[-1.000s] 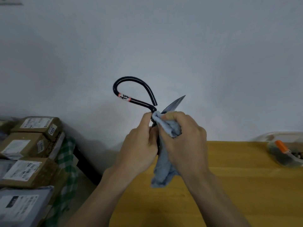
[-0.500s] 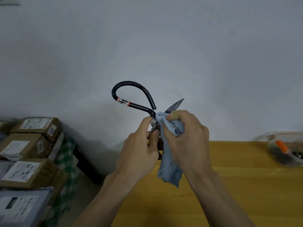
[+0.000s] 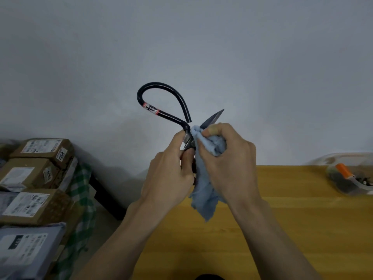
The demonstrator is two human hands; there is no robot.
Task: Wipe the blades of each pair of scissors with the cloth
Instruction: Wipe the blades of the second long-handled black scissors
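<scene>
Two hands are working above the tabletop (image 3: 302, 209): the left hand (image 3: 171, 170) is gripping the scissors (image 3: 161, 116), the right hand (image 3: 228, 158) is pinching the cloth (image 3: 205, 197) around the blade.

Above the yellow table (image 3: 302, 219) the air is open up to the grey wall (image 3: 201, 47), which closes off the far side. Both hands are raised mid-frame: the left hand (image 3: 171, 168) and right hand (image 3: 228, 162) crowd together round the scissors (image 3: 161, 98) and the cloth (image 3: 203, 199), leaving no gap between them. To the right, a clear plastic container (image 3: 347, 178) sits at the table's far corner. To the left, stacked parcels (image 3: 34, 178) block the way beyond the table's edge.
</scene>
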